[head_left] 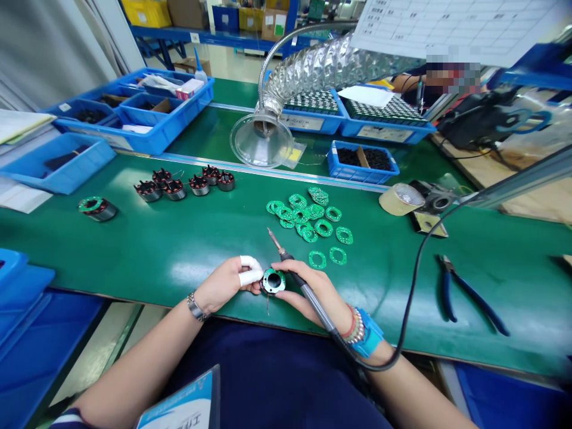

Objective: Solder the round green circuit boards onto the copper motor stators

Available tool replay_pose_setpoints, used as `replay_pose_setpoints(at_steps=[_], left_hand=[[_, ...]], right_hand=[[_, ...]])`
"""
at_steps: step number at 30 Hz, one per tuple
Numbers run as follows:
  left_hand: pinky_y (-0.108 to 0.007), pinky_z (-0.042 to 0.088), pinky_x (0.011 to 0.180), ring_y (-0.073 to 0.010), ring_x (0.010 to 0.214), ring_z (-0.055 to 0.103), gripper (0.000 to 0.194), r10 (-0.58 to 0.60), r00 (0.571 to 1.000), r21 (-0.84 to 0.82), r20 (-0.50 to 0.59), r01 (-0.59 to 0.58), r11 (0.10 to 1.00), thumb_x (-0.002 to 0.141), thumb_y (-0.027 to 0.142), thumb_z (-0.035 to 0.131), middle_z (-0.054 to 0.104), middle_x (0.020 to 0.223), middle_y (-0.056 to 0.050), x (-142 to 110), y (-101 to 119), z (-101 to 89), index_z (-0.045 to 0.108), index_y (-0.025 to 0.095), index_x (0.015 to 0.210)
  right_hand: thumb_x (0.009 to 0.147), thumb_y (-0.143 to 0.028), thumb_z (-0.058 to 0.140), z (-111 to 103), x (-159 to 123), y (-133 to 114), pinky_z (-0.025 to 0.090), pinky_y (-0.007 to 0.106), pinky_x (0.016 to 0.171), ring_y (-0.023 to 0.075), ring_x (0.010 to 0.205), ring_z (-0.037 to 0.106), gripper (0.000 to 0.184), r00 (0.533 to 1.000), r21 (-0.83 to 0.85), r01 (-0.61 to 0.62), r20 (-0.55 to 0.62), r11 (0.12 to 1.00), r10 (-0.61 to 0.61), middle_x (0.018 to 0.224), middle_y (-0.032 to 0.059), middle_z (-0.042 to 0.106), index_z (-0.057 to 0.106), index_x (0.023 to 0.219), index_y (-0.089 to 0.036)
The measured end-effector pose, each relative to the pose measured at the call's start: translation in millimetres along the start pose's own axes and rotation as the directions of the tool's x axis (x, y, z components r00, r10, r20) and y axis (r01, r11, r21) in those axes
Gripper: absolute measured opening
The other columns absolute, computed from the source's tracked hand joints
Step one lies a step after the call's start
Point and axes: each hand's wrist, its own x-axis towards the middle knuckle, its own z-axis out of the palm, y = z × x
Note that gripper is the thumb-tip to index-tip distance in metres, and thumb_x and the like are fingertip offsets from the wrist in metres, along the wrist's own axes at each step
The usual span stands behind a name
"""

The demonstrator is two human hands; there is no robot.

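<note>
My left hand, with white cots on two fingertips, pinches a small motor stator topped by a green ring board just above the green mat's near edge. My right hand touches the same stator from the right and grips a soldering iron along the palm, its tip pointing up and left. The iron's black cable loops off to the right. A scatter of green ring boards lies just beyond my hands.
Several wound stators stand at the mid left, one with a green board farther left. Blue-handled pliers lie right. A tape roll, a fume-hood funnel and blue bins sit behind.
</note>
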Motion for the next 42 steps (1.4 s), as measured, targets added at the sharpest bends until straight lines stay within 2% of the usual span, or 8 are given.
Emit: replay_pose_setpoints(at_steps=[3, 6, 9, 13, 20, 33, 39, 42], left_hand=[[-0.029, 0.048, 0.074, -0.0146, 0.074, 0.06, 0.026, 0.092, 0.982, 0.162, -0.167, -0.065, 0.985, 0.077, 0.034, 0.058, 0.064, 0.082, -0.004, -15, -6, -2.9, 0.056, 0.016, 0.095], [-0.033, 0.044, 0.087, -0.0176, 0.089, 0.059, 0.031, 0.255, 0.923, 0.433, -0.289, -0.112, 0.895, 0.08, 0.033, 0.054, 0.064, 0.099, -0.006, -33, -18, 0.5, 0.058, 0.019, 0.108], [-0.033, 0.041, 0.092, -0.0189, 0.097, 0.057, 0.032, 0.402, 0.888, 0.602, -0.224, -0.199, 0.773, 0.082, 0.028, 0.051, 0.063, 0.104, -0.005, -41, -27, 9.3, 0.058, 0.023, 0.113], [-0.032, 0.043, 0.089, -0.0188, 0.098, 0.056, 0.034, 0.479, 0.863, 0.654, -0.159, -0.271, 0.706, 0.084, 0.024, 0.047, 0.062, 0.106, -0.006, -38, -31, 17.5, 0.055, 0.023, 0.117], [-0.03, 0.042, 0.089, -0.0184, 0.099, 0.056, 0.037, 0.51, 0.841, 0.698, -0.181, -0.256, 0.669, 0.085, 0.02, 0.046, 0.059, 0.11, -0.006, -40, -39, 19.5, 0.051, 0.022, 0.121], [-0.03, 0.04, 0.093, -0.0181, 0.101, 0.054, 0.038, 0.465, 0.874, 0.676, -0.137, -0.26, 0.689, 0.086, 0.022, 0.044, 0.058, 0.109, -0.008, -38, -34, 24.4, 0.049, 0.018, 0.123], [-0.03, 0.043, 0.09, -0.0169, 0.096, 0.057, 0.035, 0.363, 0.887, 0.546, -0.284, -0.162, 0.822, 0.086, 0.026, 0.044, 0.06, 0.106, -0.006, -41, -42, 21.7, 0.051, 0.019, 0.12], [-0.031, 0.042, 0.092, -0.0173, 0.098, 0.056, 0.035, 0.413, 0.873, 0.582, -0.259, -0.2, 0.788, 0.086, 0.023, 0.044, 0.059, 0.107, -0.006, -45, -46, 24.1, 0.051, 0.02, 0.12]], right_hand=[[0.079, -0.026, 0.06, 2, -1, 3, 0.046, 0.028, 0.086, 0.0162, 0.097, 0.058, 0.036, 1.0, -0.002, -0.013, -0.009, 1.0, 0.013, 0.107, 0.0058, 0.06, 0.05, 0.114, -0.022], [0.08, -0.026, 0.06, 3, -2, 3, 0.045, 0.028, 0.087, 0.016, 0.097, 0.057, 0.036, 1.0, 0.0, -0.005, -0.016, 1.0, 0.005, 0.108, 0.0054, 0.059, 0.05, 0.114, -0.022], [0.08, -0.026, 0.059, 4, -4, 3, 0.046, 0.029, 0.086, 0.0163, 0.096, 0.058, 0.037, 1.0, -0.003, -0.007, -0.023, 1.0, 0.007, 0.106, 0.0057, 0.06, 0.049, 0.115, -0.022], [0.08, -0.025, 0.059, 5, -6, 5, 0.046, 0.03, 0.087, 0.0171, 0.097, 0.057, 0.037, 1.0, -0.021, -0.014, -0.026, 1.0, 0.013, 0.106, 0.0063, 0.06, 0.049, 0.116, -0.022], [0.08, -0.024, 0.059, 7, -7, 5, 0.047, 0.029, 0.085, 0.0167, 0.094, 0.059, 0.037, 0.999, -0.036, 0.002, -0.051, 0.999, -0.004, 0.104, 0.0062, 0.061, 0.049, 0.115, -0.022], [0.08, -0.024, 0.058, 8, -9, 7, 0.048, 0.03, 0.087, 0.0176, 0.096, 0.059, 0.037, 0.999, -0.068, -0.009, -0.041, 0.998, 0.006, 0.106, 0.006, 0.061, 0.049, 0.116, -0.022], [0.08, -0.024, 0.06, 9, -10, 7, 0.047, 0.03, 0.088, 0.0176, 0.098, 0.058, 0.039, 0.999, -0.079, -0.009, -0.054, 0.997, 0.005, 0.109, 0.0054, 0.06, 0.048, 0.116, -0.023], [0.079, -0.022, 0.061, 9, -11, 8, 0.046, 0.03, 0.091, 0.0171, 0.101, 0.057, 0.04, 0.998, -0.085, 0.002, -0.061, 0.996, -0.007, 0.111, 0.0046, 0.06, 0.047, 0.116, -0.024]])
